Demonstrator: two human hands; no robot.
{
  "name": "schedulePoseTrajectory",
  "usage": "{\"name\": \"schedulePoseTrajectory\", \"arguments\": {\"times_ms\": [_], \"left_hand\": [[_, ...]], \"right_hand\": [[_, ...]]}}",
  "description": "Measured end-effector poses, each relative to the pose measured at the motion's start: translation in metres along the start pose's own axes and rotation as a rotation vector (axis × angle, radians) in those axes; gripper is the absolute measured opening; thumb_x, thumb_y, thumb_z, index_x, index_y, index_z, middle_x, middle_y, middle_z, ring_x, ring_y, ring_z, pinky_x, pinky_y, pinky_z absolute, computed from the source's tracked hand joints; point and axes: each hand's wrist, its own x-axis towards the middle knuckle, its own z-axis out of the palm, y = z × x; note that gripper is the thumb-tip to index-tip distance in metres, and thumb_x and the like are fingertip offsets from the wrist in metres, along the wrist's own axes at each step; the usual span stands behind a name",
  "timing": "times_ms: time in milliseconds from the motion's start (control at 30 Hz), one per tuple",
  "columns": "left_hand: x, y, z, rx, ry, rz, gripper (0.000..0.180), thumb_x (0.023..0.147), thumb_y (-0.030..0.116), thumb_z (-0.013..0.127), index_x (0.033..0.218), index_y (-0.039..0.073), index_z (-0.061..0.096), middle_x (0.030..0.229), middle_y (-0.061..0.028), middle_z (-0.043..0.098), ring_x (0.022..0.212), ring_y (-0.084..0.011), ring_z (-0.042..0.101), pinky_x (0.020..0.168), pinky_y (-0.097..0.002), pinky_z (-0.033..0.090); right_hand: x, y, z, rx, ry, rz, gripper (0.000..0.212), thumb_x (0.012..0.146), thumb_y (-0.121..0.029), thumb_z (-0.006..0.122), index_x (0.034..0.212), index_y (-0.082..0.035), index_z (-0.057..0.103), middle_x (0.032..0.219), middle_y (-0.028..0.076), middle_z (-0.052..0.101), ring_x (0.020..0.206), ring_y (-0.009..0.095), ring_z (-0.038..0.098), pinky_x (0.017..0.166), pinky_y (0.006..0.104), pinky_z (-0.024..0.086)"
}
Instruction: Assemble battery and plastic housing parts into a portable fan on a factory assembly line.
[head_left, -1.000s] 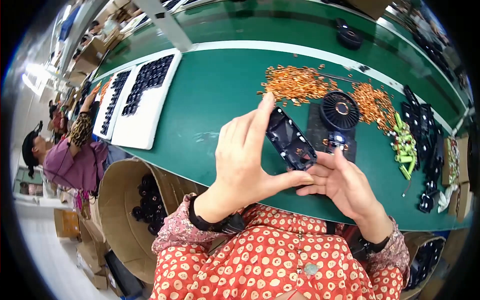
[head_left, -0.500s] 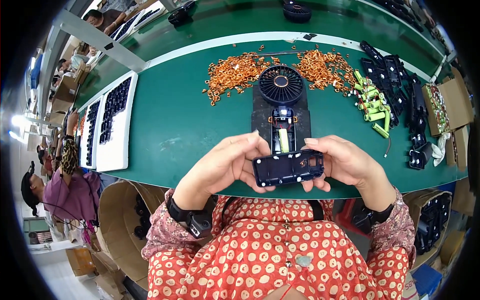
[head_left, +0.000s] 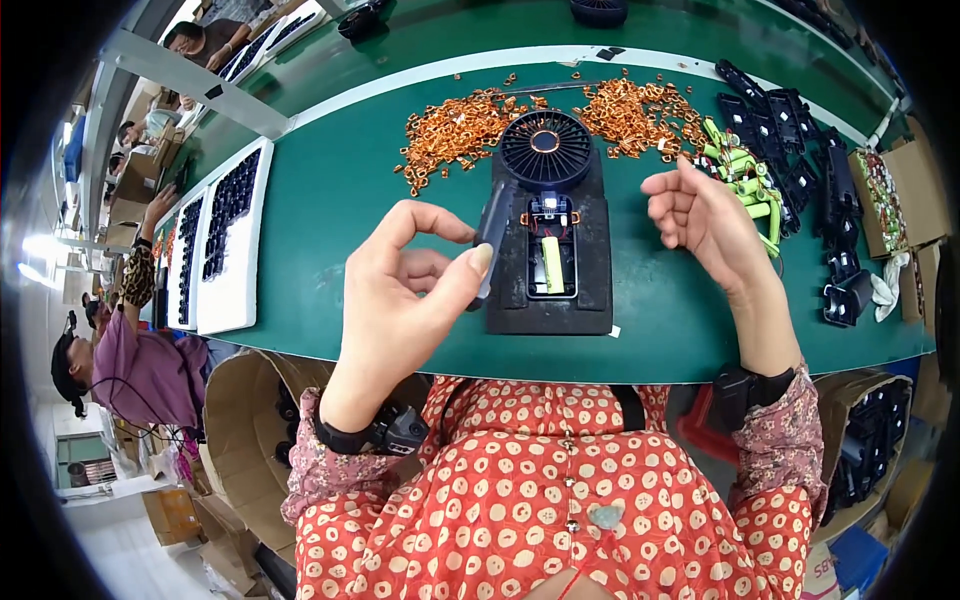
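My left hand [head_left: 400, 300] pinches a black plastic cover [head_left: 493, 232] between thumb and fingers, tilted on edge at the left side of a black holding block [head_left: 592, 308]. On that block lies a handheld fan [head_left: 546, 150], its round grille at the far end. Its handle is open, showing a green battery cell [head_left: 552, 266], wires and a small white part, with an orange clip at either side. My right hand [head_left: 712, 225] is raised over the table right of the block, fingers partly curled with nothing in them, near a heap of green battery cells [head_left: 765, 212].
Two piles of orange clips [head_left: 455, 145] flank the fan. Black plastic parts [head_left: 835, 200] lie at the right, beside a cardboard box [head_left: 900, 205]. White trays [head_left: 235, 290] with black parts stand at the left. A co-worker in purple [head_left: 150, 370] sits further left.
My hands have moved apart. The left carries the cover up and left, turned on edge. The right has released it and moved right and away, uncovering the block's near end.
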Motion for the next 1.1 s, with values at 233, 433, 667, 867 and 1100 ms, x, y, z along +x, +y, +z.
{"name": "schedulePoseTrajectory", "arguments": {"times_ms": [233,433,667,867,1100], "left_hand": [[0.011,-0.006,0.044,0.781,-0.032,0.385,0.028,0.082,0.022,0.073,0.099,0.005,0.058,0.09,-0.0114,0.057,0.061,-0.0307,0.063,0.051,-0.0393,0.052],[0.015,-0.01,0.063,0.955,-0.004,0.524,0.025,0.082,0.02,0.073,0.096,0.004,0.061,0.092,-0.0105,0.058,0.06,-0.0278,0.064,0.05,-0.0364,0.053],[0.016,-0.015,0.066,1.095,-0.038,0.554,0.03,0.081,0.022,0.075,0.101,0.002,0.065,0.096,-0.0102,0.061,0.064,-0.0259,0.066,0.053,-0.0342,0.054],[0.014,-0.017,0.059,1.138,-0.087,0.62,0.037,0.085,0.032,0.072,0.102,0.001,0.063,0.1,-0.0105,0.057,0.062,-0.02,0.066,0.051,-0.0303,0.052],[0.015,-0.015,0.045,1.053,-0.173,0.632,0.041,0.08,0.025,0.077,0.11,0.0,0.066,0.109,-0.0109,0.062,0.073,-0.0237,0.069,0.06,-0.032,0.055]], "right_hand": [[0.001,-0.004,0.005,-0.027,0.008,-0.144,0.038,0.105,-0.034,0.047,0.102,-0.003,0.067,0.08,0.001,0.064,0.068,0.007,0.057,0.061,0.0241,0.048],[-0.004,-0.006,0.008,-0.061,0.011,-0.152,0.037,0.104,-0.035,0.048,0.1,-0.003,0.067,0.08,0.0,0.064,0.067,0.007,0.057,0.062,0.0235,0.048],[-0.003,-0.003,0.011,-0.119,0.035,-0.15,0.036,0.104,-0.035,0.049,0.1,-0.004,0.066,0.079,0.0,0.064,0.067,0.007,0.056,0.062,0.0233,0.048],[-0.002,0.0,0.012,-0.191,0.083,-0.137,0.035,0.104,-0.034,0.049,0.1,-0.004,0.066,0.079,0.0,0.063,0.066,0.007,0.055,0.062,0.0228,0.047],[0.002,0.009,0.021,-0.345,0.088,-0.185,0.028,0.103,-0.028,0.052,0.103,-0.004,0.067,0.08,0.0,0.063,0.07,0.006,0.056,0.063,0.0214,0.047]]}}
